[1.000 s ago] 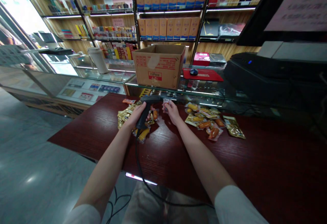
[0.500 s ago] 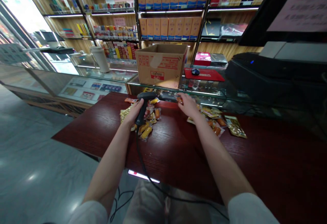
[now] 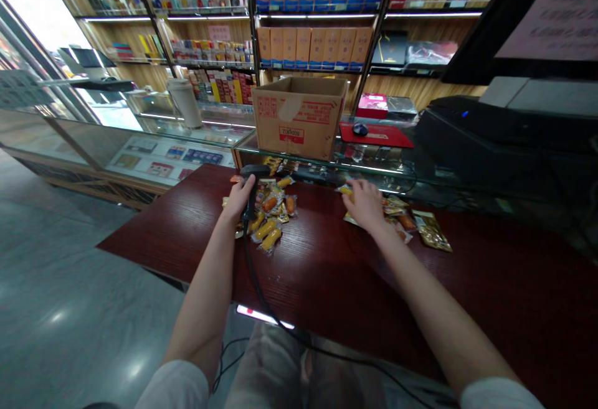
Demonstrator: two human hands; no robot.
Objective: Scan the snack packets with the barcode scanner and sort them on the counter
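Inside shop, at dark red desk (image 3: 317, 272): gripping corded black scanner (image 3: 255, 171) in left hand (image 3: 239, 197), beside left pile (image 3: 270, 203) of wrapped snacks. Reaching right hand (image 3: 367, 203), fingers bent, onto yellow snack (image 3: 346, 190) at edge of right pile (image 3: 397, 205); can't tell if pinched. Split into two piles, well apart; can't tell which is dealt with. Beyond, on glass counter (image 3: 374, 169): open carton (image 3: 299, 119), upside-down label, maybe "800gX12". Can't read brands on wrappers or shelf boxes (image 3: 317, 48).

The left hand (image 3: 240, 198) grips what looks like a scanner (image 3: 251, 192).
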